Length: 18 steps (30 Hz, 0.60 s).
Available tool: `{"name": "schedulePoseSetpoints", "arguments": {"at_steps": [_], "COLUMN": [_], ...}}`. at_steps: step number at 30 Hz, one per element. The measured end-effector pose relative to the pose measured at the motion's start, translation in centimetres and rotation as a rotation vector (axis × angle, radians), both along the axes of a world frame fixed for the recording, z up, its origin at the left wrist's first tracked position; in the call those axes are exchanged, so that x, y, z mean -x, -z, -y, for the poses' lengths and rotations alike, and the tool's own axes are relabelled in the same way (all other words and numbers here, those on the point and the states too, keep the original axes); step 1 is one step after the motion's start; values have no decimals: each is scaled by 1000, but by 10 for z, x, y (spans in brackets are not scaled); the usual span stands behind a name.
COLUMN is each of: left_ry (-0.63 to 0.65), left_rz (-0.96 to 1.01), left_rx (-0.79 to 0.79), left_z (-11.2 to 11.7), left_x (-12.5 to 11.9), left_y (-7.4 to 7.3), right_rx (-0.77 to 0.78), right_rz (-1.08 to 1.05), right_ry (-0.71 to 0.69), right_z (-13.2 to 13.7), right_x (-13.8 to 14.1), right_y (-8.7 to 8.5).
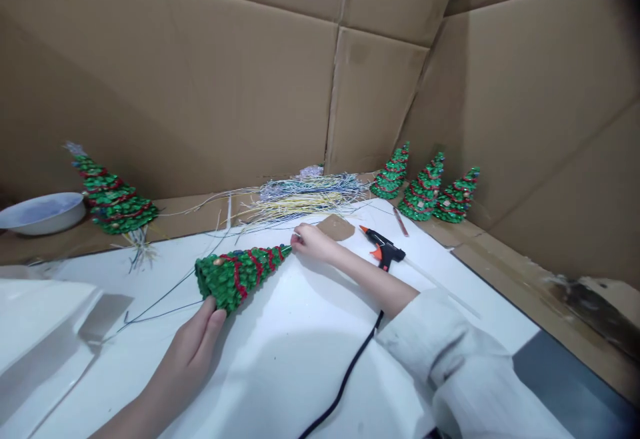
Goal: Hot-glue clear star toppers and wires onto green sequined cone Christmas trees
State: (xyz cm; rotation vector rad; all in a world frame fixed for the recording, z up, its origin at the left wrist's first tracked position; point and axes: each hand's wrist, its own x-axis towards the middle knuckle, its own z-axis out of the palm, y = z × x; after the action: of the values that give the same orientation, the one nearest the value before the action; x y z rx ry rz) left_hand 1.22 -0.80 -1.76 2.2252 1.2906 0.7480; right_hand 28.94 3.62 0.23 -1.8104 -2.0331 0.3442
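Observation:
A small green Christmas tree (245, 275) with red garland lies tilted on its side above the white table (280, 365), its tip pointing right. My left hand (197, 335) grips the wide base of this tree from below. At the pointed end, the fingers of my right hand (310, 242) are pinched together on the tip. Thin dark wires (165, 285) stretch over the table by the tree's base. Just beyond my right forearm lies a black and orange glue gun (385, 249), a clear glue stick (440, 285) projecting from its back.
Three finished-looking trees (423, 185) stand at the back right. Another tree (115, 195) with a silvery top leans beside a white bowl (43, 212) at left. Bundled coloured wires (305, 202) lie along the cardboard wall (250, 79). A black cord (345, 385) crosses the front.

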Motion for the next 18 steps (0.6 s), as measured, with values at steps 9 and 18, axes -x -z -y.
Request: {"name": "schedulePoseSetpoints", "arguments": {"at_steps": [9, 18], "left_ry": [125, 197], "left_rz": [40, 25], "left_rx": [98, 98], "left_z": [17, 16], "left_x": [-8, -9], "left_y": [-9, -7], "right_rx": [-65, 16], "right_rz": [26, -17], "right_ry": [-38, 60], "right_z": [6, 10], "right_x": [8, 6], "right_y": [9, 3]}}
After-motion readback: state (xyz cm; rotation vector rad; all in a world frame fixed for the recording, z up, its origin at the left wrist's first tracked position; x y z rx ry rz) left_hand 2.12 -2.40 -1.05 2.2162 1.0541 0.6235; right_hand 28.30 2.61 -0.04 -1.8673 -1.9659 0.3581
